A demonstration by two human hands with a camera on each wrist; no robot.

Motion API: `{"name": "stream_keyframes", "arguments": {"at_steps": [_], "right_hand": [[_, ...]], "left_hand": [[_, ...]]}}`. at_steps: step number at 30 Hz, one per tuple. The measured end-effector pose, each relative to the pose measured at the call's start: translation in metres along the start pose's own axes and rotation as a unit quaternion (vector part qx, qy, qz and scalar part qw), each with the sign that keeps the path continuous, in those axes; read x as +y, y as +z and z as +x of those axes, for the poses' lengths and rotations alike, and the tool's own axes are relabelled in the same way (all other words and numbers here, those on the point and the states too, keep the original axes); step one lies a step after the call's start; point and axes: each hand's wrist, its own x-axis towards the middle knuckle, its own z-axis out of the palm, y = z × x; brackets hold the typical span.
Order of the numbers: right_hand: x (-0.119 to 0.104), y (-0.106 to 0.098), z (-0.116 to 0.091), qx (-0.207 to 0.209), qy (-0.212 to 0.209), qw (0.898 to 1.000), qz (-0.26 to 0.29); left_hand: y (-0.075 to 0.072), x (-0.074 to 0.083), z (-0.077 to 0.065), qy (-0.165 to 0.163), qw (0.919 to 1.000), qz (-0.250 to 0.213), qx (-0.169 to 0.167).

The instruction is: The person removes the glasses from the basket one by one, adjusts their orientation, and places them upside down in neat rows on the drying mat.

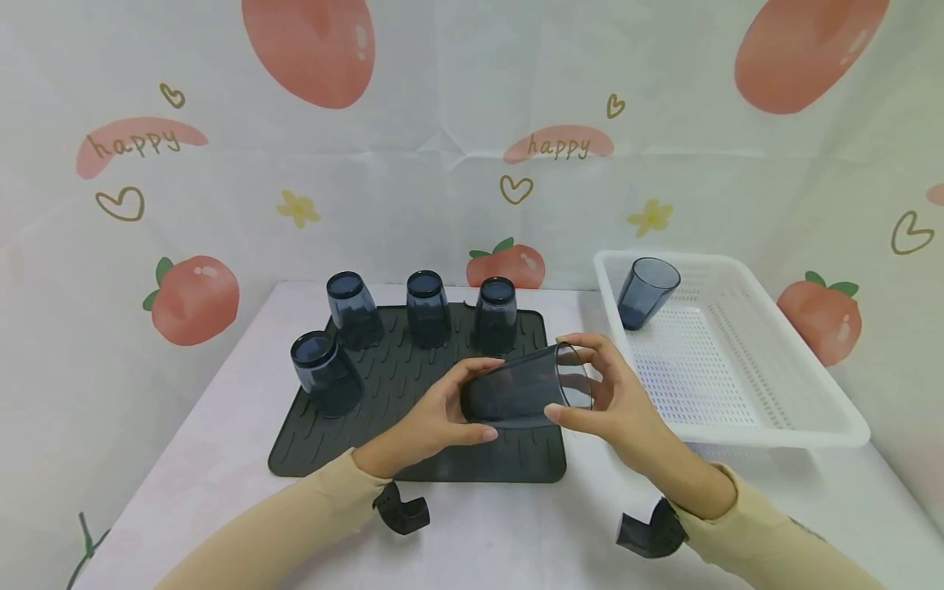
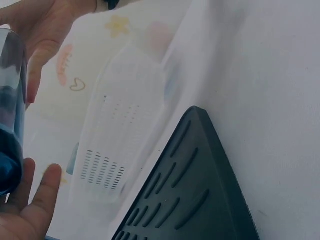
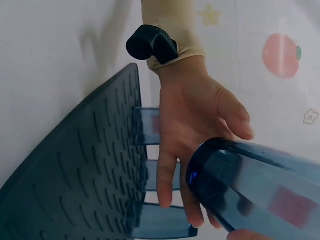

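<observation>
A dark blue-tinted drinking glass is held on its side above a black ribbed drying mat, its rim toward the right. My right hand grips it near the rim, thumb on the near side and fingers behind. My left hand is at the base, with thumb and fingers spread around it; in the right wrist view this hand has mostly straight fingers beside the base. Whether the left fingers press on the glass is hard to tell. Several similar glasses stand upside down on the mat's back and left.
On the right stands a white perforated plastic basket. One more tinted glass leans in its back left corner, mouth up. The white table meets a fruit-patterned cloth behind.
</observation>
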Motion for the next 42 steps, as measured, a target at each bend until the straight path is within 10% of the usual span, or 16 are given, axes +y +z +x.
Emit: {"name": "stream_keyframes", "arguments": {"at_steps": [42], "right_hand": [[0.005, -0.007, 0.006, -0.075, 0.059, 0.995, 0.006]], "left_hand": [[-0.010, -0.002, -0.008, 0.099, 0.9886, -0.023, 0.111]]}}
